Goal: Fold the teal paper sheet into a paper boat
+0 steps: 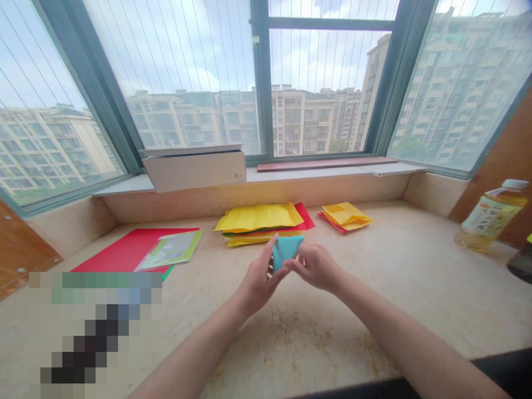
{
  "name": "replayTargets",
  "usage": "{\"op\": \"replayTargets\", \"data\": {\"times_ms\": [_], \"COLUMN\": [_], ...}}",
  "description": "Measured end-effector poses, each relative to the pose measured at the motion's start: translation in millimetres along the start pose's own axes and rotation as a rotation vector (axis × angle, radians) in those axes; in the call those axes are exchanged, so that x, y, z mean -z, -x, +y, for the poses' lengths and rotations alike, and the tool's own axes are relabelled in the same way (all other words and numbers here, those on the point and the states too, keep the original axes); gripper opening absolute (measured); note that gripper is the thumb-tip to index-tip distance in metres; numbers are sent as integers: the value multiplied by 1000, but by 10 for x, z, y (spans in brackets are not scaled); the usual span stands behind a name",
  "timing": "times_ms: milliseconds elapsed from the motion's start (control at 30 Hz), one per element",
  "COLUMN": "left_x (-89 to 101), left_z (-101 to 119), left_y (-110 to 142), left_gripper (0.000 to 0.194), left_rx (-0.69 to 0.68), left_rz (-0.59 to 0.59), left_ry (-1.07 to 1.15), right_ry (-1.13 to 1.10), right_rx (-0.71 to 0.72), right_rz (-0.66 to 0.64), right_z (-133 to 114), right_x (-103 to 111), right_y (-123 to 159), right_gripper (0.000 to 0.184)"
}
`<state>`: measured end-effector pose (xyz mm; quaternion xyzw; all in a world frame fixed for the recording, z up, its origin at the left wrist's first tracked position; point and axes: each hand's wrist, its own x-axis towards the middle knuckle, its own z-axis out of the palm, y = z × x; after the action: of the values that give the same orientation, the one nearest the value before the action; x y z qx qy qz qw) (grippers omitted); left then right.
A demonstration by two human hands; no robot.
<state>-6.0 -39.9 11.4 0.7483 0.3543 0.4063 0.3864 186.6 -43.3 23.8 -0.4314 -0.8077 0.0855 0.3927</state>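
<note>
A small piece of folded light-blue paper (286,250) is held up over the counter, between my two hands. My left hand (260,275) grips its left side, with the thumb at its lower edge and the fingers along the side and behind. At the right, my right hand (318,266) pinches the paper's lower right edge with thumb and curled fingers. The paper narrows toward the bottom and its upper edge looks nearly straight. Just beyond my hands lies a stack of creased yellow and red paper (264,216).
Folded yellow paper (347,215) on a red piece lies at the back right. Red sheets (124,249) and a clear packet (172,249) lie left. A drink bottle (490,216) stands far right. A white box (195,170) rests on the window sill. The lower left is pixelated.
</note>
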Motion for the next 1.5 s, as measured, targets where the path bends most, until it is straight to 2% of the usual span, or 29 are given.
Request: {"op": "replayTargets", "data": {"times_ms": [167,400,567,767,900,1100,1200,1300,1500], "left_x": [-60,-9,-36,-46,-42,-67,-57,-21,-9], "left_z": [-1,22,36,69,111,95,99,145,259], "left_y": [37,89,30,-32,-40,-22,-22,-25,1], "left_gripper": [77,71,73,64,58,54,51,53,70], "left_rx": [18,34,39,42,74,25,-26,-77,60], "left_rz": [-101,105,108,220,192,91,89,107,5], "left_ry": [267,398,586,761,859,831,765,695,590], "right_ry": [-176,-309,-359,-474,-449,-364,-302,-223,-84], "right_rx": [-44,-138,-143,-86,-56,-118,-40,61,170], "right_rz": [-33,48,140,232,285,254,324,314,193], "right_z": [-6,24,19,-86,-90,-8,36,66,53], "right_x": [4,-7,-70,-110,-129,-176,-179,-162,-111], "right_y": [-17,-41,-31,-25,-2,33,54,72,82], "right_gripper": [31,30,32,34,31,35,50,47,46]}}
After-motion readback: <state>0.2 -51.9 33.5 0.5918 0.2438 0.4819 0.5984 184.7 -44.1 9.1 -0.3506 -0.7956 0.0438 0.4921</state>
